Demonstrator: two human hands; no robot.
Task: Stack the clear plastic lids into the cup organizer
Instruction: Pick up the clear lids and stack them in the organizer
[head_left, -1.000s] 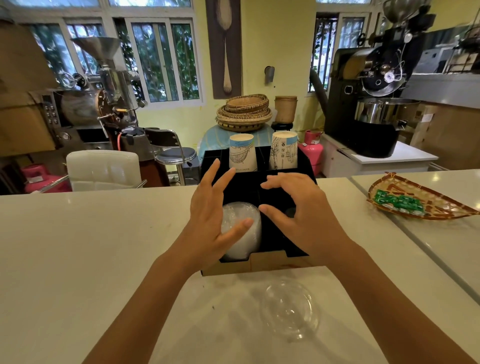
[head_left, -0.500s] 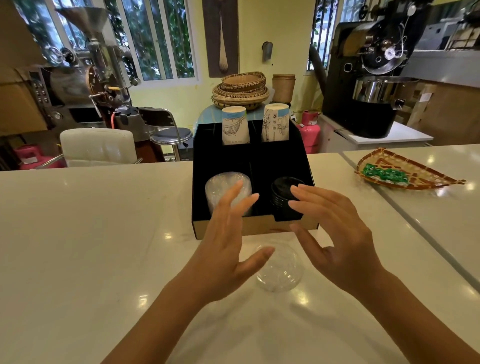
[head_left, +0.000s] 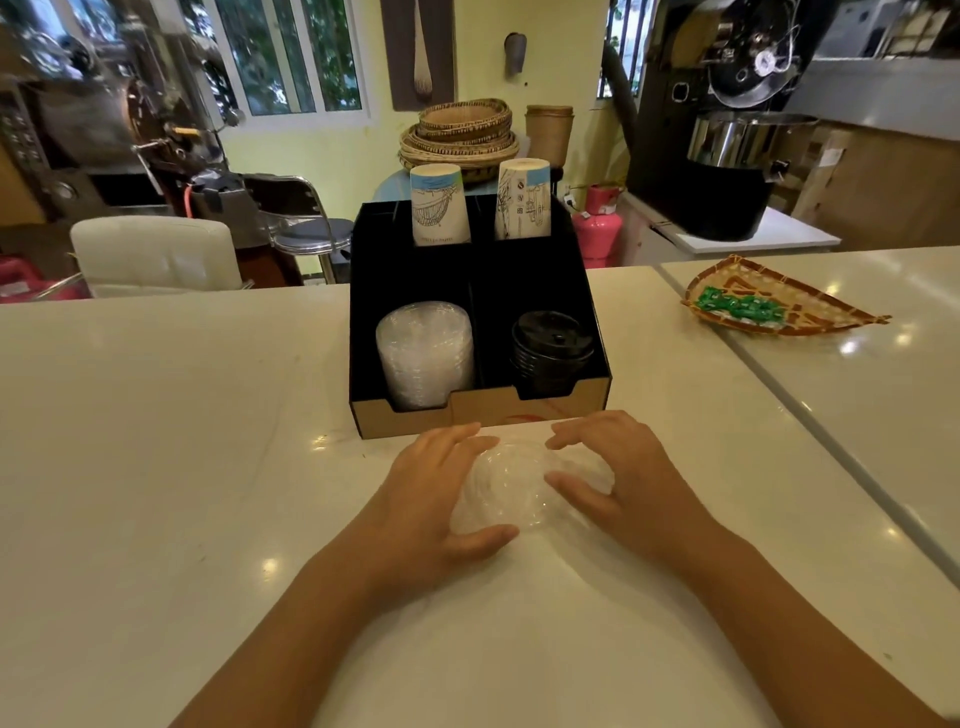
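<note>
Both hands low in the centre of the frame, cupped from either side around a clear lid (head_left: 511, 488) lying on the white tabletop (head_left: 156, 467). Left hand (head_left: 434, 499) with fingers curved over the lid's far-left edge and thumb against its near edge; right hand (head_left: 618, 478) with fingers spread over the right side and thumb touching the lid's right side. Cannot tell whether lifted or resting. Just behind the hands, in mid-frame, the black cup organizer (head_left: 483, 415) with its cardboard front. Front left compartment filled by a stack of clear lids (head_left: 423, 353); front right compartment holding black lids (head_left: 550, 351). Two paper cups (head_left: 439, 205) upside down at the back. At right of frame, a woven tray (head_left: 779, 306) with green packets.
</note>
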